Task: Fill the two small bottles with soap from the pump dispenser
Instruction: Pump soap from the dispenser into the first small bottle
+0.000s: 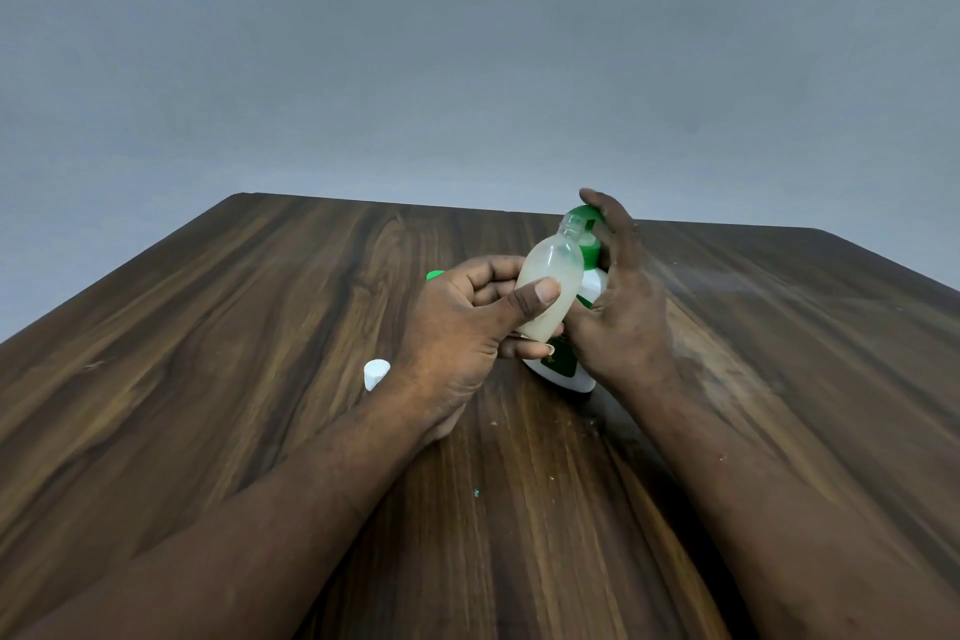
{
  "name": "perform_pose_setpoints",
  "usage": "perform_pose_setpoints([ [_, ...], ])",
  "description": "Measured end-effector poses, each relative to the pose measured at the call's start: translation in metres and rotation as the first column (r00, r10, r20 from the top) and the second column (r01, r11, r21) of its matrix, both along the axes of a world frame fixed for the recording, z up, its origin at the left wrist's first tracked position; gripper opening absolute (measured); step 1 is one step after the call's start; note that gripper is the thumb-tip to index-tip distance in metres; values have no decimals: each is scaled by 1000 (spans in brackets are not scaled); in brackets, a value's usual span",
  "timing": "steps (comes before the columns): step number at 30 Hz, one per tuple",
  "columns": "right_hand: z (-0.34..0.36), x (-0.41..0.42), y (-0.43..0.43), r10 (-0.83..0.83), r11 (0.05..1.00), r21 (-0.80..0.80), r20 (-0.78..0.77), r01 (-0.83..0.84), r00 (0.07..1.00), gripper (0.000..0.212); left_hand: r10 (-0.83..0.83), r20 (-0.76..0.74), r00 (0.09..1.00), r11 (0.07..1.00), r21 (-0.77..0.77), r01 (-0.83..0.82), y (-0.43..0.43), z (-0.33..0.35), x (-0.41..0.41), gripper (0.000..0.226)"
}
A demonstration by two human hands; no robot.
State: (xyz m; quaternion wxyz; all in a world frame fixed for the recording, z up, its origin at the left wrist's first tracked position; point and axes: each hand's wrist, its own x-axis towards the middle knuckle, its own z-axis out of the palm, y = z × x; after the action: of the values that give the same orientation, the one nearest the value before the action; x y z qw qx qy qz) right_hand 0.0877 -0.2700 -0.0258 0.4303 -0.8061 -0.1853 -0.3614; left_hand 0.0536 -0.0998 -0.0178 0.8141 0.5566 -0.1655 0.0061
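My left hand (470, 327) grips a small translucent bottle (550, 278), thumb across its front. The bottle is uncapped, tilted, and holds pale whitish soap in its lower part. Its open neck sits right under the green pump head (584, 215) of the white dispenser (563, 372). My right hand (618, 307) wraps the dispenser from the right, with a finger lying over the top of the pump head. A small white cap (375, 373) lies on the table left of my left wrist. A bit of something green (435, 276) peeks out behind my left hand; I cannot tell what it is.
The dark wood-grain table (260, 327) stretches wide on both sides, with its far edge just behind the dispenser. A plain grey wall rises behind. Small crumbs and pale smudges dot the surface near my right forearm.
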Motion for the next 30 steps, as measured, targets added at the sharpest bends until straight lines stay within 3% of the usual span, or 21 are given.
perform_pose_setpoints([
  [3,-1,0,0,-14,1000,-10,4,14,1000,93,-2,6,1000,1000,-2,2,1,0,0,33],
  [10,-1,2,-1,-7,1000,11,3,7,1000,74,-1,-4,1000,1000,22,1,0,-2,-1,28],
  [18,-1,1,1,-10,1000,2,-7,10,1000,90,0,2,1000,1000,3,-1,1,1,0,32],
  [25,-1,0,1,-26,1000,16,-1,26,1000,75,3,-3,1000,1000,17,-3,0,-2,0,28],
  [30,-1,0,0,-19,1000,5,-7,19,1000,82,-5,-5,1000,1000,4,5,0,0,0,30],
])
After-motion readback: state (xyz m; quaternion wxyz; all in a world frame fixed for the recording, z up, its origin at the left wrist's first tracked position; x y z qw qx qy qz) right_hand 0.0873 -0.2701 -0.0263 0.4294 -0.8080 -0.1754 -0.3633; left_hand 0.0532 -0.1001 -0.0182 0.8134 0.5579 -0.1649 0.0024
